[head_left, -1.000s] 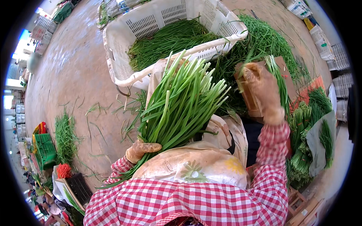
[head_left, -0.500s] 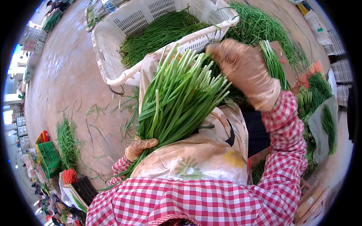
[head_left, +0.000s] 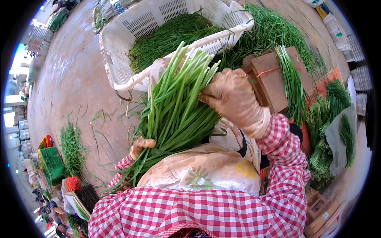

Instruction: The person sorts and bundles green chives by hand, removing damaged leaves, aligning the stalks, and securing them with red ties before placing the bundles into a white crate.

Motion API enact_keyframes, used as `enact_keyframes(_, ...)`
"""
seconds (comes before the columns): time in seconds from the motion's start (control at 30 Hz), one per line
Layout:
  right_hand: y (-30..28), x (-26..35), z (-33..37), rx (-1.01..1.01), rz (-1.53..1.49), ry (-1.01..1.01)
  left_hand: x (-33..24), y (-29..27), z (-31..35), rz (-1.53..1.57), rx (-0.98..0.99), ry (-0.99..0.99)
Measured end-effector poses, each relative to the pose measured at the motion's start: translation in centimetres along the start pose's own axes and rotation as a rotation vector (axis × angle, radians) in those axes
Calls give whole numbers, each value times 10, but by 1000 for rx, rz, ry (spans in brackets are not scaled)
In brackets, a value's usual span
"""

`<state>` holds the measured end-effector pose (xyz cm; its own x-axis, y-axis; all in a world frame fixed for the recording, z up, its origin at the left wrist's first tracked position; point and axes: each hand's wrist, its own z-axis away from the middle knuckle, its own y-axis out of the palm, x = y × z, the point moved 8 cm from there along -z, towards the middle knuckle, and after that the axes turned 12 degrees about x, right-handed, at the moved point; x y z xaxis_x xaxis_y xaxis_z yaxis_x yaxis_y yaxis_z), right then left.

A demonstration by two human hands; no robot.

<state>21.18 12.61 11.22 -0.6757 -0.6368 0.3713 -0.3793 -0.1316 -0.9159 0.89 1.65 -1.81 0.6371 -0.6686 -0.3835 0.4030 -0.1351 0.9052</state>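
A thick bunch of garlic chives lies slanted across my lap, pale cut ends up and away from me, leaves trailing to the lower left. My gloved left hand is closed round the leafy part, its thumb on top. At the right edge of the bunch, below the pale ends, my gloved right hand has its fingers pinched together against the stalks. Beyond the bunch, a white slotted crate holds more loose chives.
Right of my right hand stands a brown box with a small bundle and a red tie on it. Loose chives are heaped behind. Tied bundles lie far right. A green basket and red ties are at left.
My right hand has come down and left from above the box to the bunch's right edge. The bunch has narrowed and shifted slightly left; my left hand has risen a little.
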Motion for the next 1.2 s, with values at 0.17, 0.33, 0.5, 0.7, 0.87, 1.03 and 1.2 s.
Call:
enact_keyframes(0.17, -1, 51, 24, 9, -102, -204, 6, -9, -11, 302, 112, 14)
enact_keyframes(0.33, -16, 63, 47, 255, -1223, -350, -2, 10, -24, 317, 72, 159)
enact_keyframes(0.5, -26, 16, 85, 374, -1416, -301, -4, 0, -17, 240, 37, 130)
enact_keyframes(0.7, 2, -42, 58, -148, -1637, 421, -1, -32, -3, 133, -68, 77)
enact_keyframes(0.87, 2, -40, 5, -11, -1093, 561, 1, -26, 2, 69, -77, 61)
enact_keyframes(1.03, -2, -30, -5, -19, -538, 304, 18, -38, 11, 44, -18, 23)
enact_keyframes(1.2, -36, -25, 1, -284, 114, 94, 23, -34, 1, 121, -25, 81)
